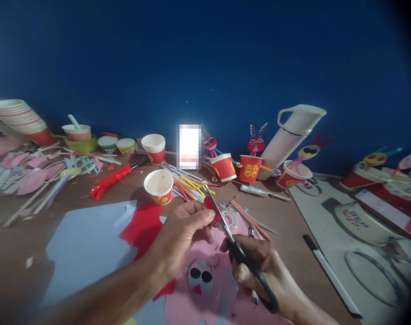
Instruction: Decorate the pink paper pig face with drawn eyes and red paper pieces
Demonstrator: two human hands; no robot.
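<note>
Between its thumb and fingers my left hand (pixel 188 225) pinches a small red paper piece (pixel 210 205). Black-handled scissors (pixel 239 253) are in my right hand (pixel 259 262), and their blades lie against the red piece; I cannot tell how far apart the blades are. Below my hands, a pale round paper face (pixel 200 276) with two black eyes and a red beak rests on a pink sheet (pixel 185 309). A larger red paper sheet (pixel 142 230) and a pale blue sheet (pixel 86 243) lie to the left, the red one partly hidden by my left forearm.
Two paper cups (pixel 159 187) stand behind my hands near colored sticks (pixel 188 185). A red-handled tool (pixel 112 180) lies left. Several cup figures (pixel 251 167), a tilted white jug (pixel 288 135) and a black-and-white pen-like stick (pixel 332 275) are right. Pink scraps (pixel 32 180) cover the far left.
</note>
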